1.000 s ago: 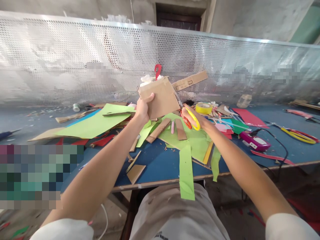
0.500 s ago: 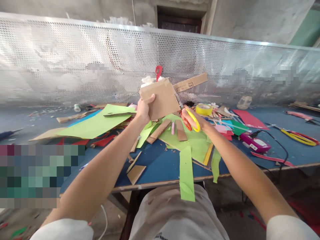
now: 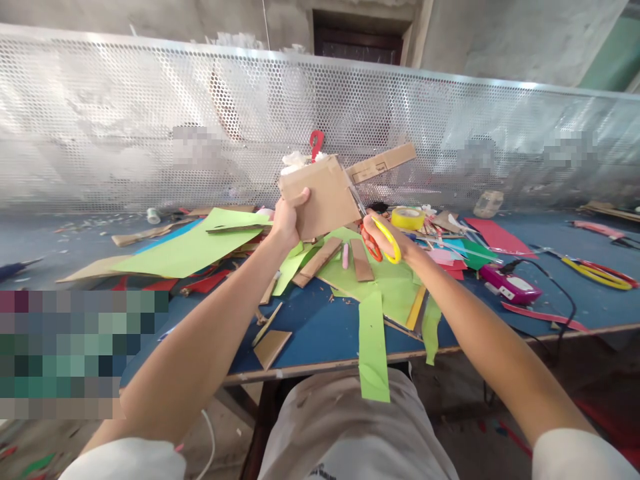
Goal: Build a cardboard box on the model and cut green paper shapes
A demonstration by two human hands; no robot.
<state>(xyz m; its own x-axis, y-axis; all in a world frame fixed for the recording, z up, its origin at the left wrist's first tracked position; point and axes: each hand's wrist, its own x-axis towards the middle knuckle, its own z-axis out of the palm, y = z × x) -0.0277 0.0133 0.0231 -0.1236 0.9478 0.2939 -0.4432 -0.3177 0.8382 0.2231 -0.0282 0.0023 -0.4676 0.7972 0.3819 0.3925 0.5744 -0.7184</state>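
My left hand (image 3: 289, 221) grips a piece of brown cardboard (image 3: 325, 199) by its left side, thumb lying on the near face. The cardboard is held up above the table, slightly tilted. In my right hand (image 3: 393, 235) is a pair of scissors (image 3: 381, 241) with one red and one yellow handle loop. Their blades lie along the cardboard's right edge, where a narrow cardboard strip (image 3: 383, 164) sticks out to the upper right. Whether that strip is still joined cannot be made out. Below my hands are small cardboard pieces (image 3: 361, 261) on green paper (image 3: 400, 293).
A perforated metal panel (image 3: 150, 120) runs along the back of the blue table (image 3: 320, 340). Yellow tape (image 3: 407, 218), a clear jar (image 3: 489, 204), a purple device with a cable (image 3: 511, 285) and pliers-like yellow-and-red handles (image 3: 600, 272) lie to the right. Green sheets (image 3: 200, 243) lie left.
Almost nothing differs. The cardboard and the scissors stay in nearly the same place, and the view has shifted very slightly.
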